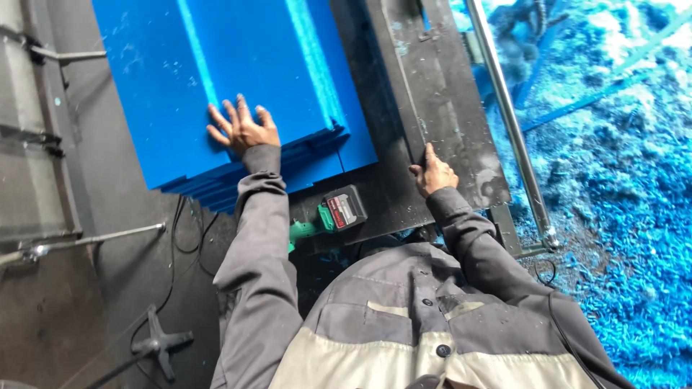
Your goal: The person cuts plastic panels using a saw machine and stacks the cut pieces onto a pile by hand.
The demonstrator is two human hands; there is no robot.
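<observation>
Dark bench [432, 94], blue shavings [620, 180] on floor. Left hand [241, 130] flat, fingers spread on blue sheets [216, 72]. Right hand [432, 173] curled, gripping bench ridge.

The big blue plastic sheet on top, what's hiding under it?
Under the top blue plastic sheet, where the left hand lies flat, more blue sheets stick out in steps. Only their front edges show. The dark metal table carries the stack, but that part is covered.

L hand [241, 130] flat — R hand [432, 173] curled
</observation>
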